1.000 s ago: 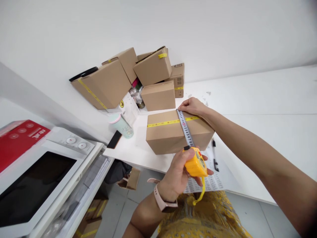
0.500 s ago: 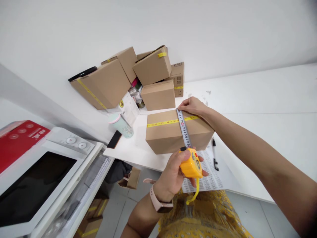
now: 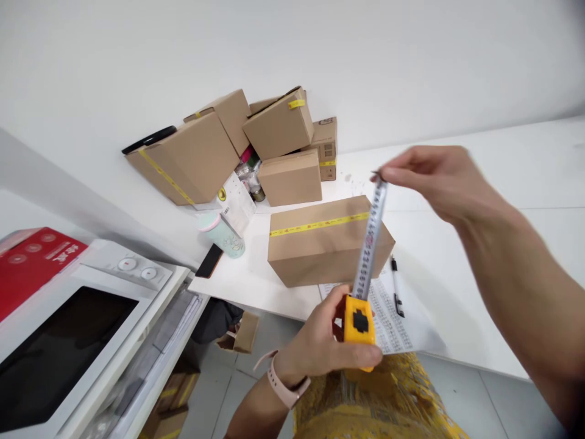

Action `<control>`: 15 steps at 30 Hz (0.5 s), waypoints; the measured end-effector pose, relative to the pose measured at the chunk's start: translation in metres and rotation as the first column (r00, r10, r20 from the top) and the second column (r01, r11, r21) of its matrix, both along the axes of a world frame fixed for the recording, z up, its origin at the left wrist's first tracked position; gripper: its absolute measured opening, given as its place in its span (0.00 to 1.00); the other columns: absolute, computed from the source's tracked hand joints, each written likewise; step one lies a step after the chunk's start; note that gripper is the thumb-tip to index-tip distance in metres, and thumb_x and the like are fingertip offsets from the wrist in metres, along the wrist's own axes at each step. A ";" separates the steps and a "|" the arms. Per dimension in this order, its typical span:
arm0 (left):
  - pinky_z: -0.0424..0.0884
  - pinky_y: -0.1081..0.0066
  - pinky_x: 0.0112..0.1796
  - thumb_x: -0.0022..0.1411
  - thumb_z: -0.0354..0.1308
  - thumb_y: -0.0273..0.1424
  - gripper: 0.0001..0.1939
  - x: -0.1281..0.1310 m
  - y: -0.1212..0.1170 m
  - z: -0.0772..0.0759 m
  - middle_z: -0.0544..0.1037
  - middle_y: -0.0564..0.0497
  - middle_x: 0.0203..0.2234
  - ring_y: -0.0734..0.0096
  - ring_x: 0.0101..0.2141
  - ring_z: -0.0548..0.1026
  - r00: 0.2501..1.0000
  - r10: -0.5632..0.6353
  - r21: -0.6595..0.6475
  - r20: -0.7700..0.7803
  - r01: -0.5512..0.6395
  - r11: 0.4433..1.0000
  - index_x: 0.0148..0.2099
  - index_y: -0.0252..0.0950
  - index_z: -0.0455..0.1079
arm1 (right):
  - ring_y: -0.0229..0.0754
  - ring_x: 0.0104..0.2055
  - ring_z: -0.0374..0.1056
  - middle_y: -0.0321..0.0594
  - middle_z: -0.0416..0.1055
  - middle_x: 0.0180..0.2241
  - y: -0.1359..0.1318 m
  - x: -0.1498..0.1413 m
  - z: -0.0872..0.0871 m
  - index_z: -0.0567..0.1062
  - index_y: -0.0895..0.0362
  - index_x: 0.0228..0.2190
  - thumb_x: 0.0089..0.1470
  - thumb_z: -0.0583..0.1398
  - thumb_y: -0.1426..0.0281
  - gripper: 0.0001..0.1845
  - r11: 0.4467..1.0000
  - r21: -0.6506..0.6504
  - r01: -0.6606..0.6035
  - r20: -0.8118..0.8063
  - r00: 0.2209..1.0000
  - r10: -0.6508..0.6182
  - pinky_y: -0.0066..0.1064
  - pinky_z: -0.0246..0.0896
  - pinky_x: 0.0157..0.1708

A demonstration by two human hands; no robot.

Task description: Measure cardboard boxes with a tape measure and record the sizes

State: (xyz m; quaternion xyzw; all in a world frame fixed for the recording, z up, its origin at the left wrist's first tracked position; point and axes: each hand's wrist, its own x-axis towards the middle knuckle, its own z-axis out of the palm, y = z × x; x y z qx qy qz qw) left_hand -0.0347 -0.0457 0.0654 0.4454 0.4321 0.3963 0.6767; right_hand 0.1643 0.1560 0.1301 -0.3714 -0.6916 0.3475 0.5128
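Yellow-orange with a black patch on the tape measure (image 3: 358,337) in the left fingers (image 3: 356,355); silvery white along the blade (image 3: 367,259) up to the right fingers (image 3: 402,175), with black numerals and a red mark. Plain brown on the carton (image 3: 320,253) beyond the left fingers, banded by a yellow tape strip (image 3: 315,225) with red print. White with rows of dark print on the paper (image 3: 390,320) beneath and right of the left fingers; black with a pale middle on the pen (image 3: 397,288) right of them. Mint green with a pink rim on the tumbler (image 3: 229,239), well left of both sets of fingers.
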 end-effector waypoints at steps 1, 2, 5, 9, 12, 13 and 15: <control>0.72 0.69 0.39 0.44 0.75 0.31 0.51 0.000 -0.002 -0.003 0.73 0.44 0.49 0.61 0.44 0.75 0.998 0.002 0.023 -0.062 -0.001 1.000 0.68 0.42 0.57 | 0.48 0.38 0.74 0.42 0.79 0.33 -0.020 0.011 -0.005 0.81 0.53 0.30 0.50 0.70 0.61 0.09 1.000 0.014 -0.004 -0.038 0.999 0.005 0.45 0.70 0.43; 0.71 0.68 0.40 0.44 0.76 0.29 0.58 0.001 -0.003 -0.006 0.73 0.43 0.51 0.59 0.46 0.74 0.993 0.006 0.041 -0.119 -0.001 0.999 0.72 0.44 0.49 | 0.49 0.37 0.74 0.41 0.79 0.32 -0.040 0.019 -0.013 0.81 0.50 0.30 0.51 0.69 0.60 0.07 0.999 0.031 0.015 -0.023 1.000 -0.014 0.46 0.71 0.42; 0.70 0.69 0.40 0.43 0.76 0.27 0.67 0.008 -0.003 -0.013 0.74 0.44 0.51 0.60 0.45 0.74 0.976 -0.011 0.091 -0.219 0.032 0.995 0.75 0.47 0.36 | 0.50 0.38 0.75 0.35 0.79 0.34 -0.098 0.024 -0.054 0.81 0.39 0.32 0.53 0.67 0.63 0.03 0.990 0.112 -0.085 0.112 0.991 0.072 0.48 0.72 0.42; 0.71 0.69 0.38 0.43 0.75 0.25 0.64 0.014 -0.002 -0.011 0.77 0.46 0.48 0.62 0.40 0.75 0.963 -0.024 0.151 -0.267 0.067 0.986 0.74 0.47 0.42 | 0.51 0.43 0.75 0.35 0.80 0.37 -0.145 0.016 -0.101 0.80 0.35 0.42 0.57 0.63 0.66 0.13 0.982 0.098 -0.160 0.153 0.978 0.144 0.50 0.72 0.43; 0.73 0.65 0.43 0.45 0.74 0.27 0.53 0.010 -0.002 -0.003 0.77 0.44 0.49 0.58 0.42 0.76 0.939 0.095 0.250 -0.330 -0.010 0.968 0.71 0.44 0.56 | 0.52 0.42 0.76 0.37 0.80 0.38 -0.146 0.027 -0.123 0.79 0.39 0.40 0.62 0.56 0.61 0.11 0.998 -0.047 0.037 0.171 0.985 -0.028 0.47 0.72 0.40; 0.74 0.64 0.45 0.46 0.74 0.28 0.48 0.006 0.000 0.000 0.77 0.43 0.50 0.56 0.44 0.76 0.916 0.187 0.323 -0.356 -0.067 0.944 0.68 0.43 0.61 | 0.52 0.40 0.76 0.38 0.80 0.37 -0.140 0.033 -0.131 0.78 0.41 0.36 0.63 0.55 0.58 0.11 0.981 -0.115 0.158 0.204 0.970 -0.133 0.46 0.71 0.37; 0.73 0.61 0.49 0.48 0.73 0.31 0.42 -0.004 0.009 0.009 0.75 0.41 0.54 0.51 0.50 0.74 0.812 0.414 0.523 -0.412 -0.161 0.837 0.65 0.41 0.65 | 0.50 0.35 0.76 0.39 0.78 0.33 -0.124 0.045 -0.150 0.74 0.46 0.30 0.61 0.55 0.54 0.14 0.894 -0.222 0.389 0.334 0.892 -0.305 0.42 0.68 0.32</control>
